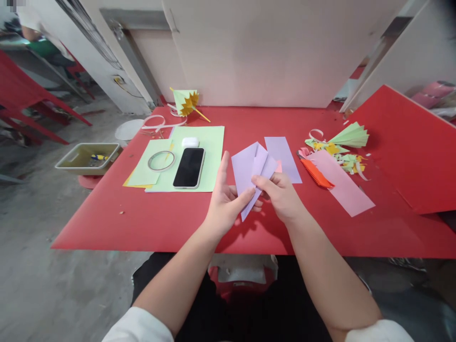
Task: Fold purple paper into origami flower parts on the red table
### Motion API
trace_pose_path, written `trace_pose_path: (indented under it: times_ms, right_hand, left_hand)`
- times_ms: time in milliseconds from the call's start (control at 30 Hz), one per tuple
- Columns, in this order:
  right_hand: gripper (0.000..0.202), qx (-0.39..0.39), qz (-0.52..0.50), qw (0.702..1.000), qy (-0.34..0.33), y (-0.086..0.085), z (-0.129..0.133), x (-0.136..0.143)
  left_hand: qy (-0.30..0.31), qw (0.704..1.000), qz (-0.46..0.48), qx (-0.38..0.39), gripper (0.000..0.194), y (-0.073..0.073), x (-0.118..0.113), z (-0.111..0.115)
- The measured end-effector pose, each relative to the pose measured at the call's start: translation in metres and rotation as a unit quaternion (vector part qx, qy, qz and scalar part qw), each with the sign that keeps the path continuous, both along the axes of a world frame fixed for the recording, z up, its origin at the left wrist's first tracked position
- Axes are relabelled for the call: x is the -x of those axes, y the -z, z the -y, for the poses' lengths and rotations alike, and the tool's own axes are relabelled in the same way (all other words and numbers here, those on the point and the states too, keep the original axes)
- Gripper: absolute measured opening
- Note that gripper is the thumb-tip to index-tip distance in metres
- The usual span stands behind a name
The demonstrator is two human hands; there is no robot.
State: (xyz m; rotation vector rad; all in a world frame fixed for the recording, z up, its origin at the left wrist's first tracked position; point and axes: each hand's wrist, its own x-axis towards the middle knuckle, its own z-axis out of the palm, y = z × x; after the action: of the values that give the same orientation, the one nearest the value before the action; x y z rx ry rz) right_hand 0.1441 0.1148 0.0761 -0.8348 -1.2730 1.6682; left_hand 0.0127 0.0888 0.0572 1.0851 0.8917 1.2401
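A folded purple paper (245,166) with several creased flaps is held up over the red table, its narrow point toward me. My left hand (228,199) grips its lower left part, thumb on top and some fingers behind. On the right side, my right hand (281,192) pinches the folded flaps between thumb and fingers. Behind the hands lies a flat purple sheet (287,159), with a small pink piece (279,166) at its left edge.
Green sheets (213,142) at left hold a phone (189,167), a white case (190,142) and a tape roll (161,161). A paper umbrella (187,103) stands behind. An orange cutter (317,174), pink strip (347,190) and paper scraps (356,164) lie right.
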Motion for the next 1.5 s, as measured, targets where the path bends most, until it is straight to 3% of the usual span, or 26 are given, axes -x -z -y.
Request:
trace_pose_path:
  times_ms: [267,500,967,1300,1400,1500]
  right_hand:
    - [0.038,-0.005,0.007,1.0,0.009,0.004,0.0,0.002]
    - [0.036,0.018,0.041,0.991,0.124,0.012,-0.004,-0.005]
    - [0.04,0.003,0.029,0.982,0.185,0.012,-0.007,-0.01]
    - [0.044,-0.041,0.021,0.972,0.228,0.008,-0.008,-0.014]
    - [0.047,-0.069,0.038,0.953,0.293,0.006,-0.005,-0.012]
    - [0.047,-0.081,0.051,0.929,0.358,0.004,-0.001,-0.006]
  left_hand:
    - [0.014,1.0,-0.006,0.003,0.082,0.001,-0.001,0.001]
    - [0.033,0.999,-0.021,0.012,0.091,-0.003,-0.002,0.003]
    - [0.106,0.994,0.002,0.002,0.097,-0.008,0.002,0.003]
    - [0.134,0.99,0.032,-0.006,0.088,-0.006,0.003,0.004]
    - [0.1,0.995,0.011,-0.024,0.086,-0.005,-0.001,0.006]
    - [0.024,0.999,-0.012,-0.033,0.083,-0.008,-0.009,0.011]
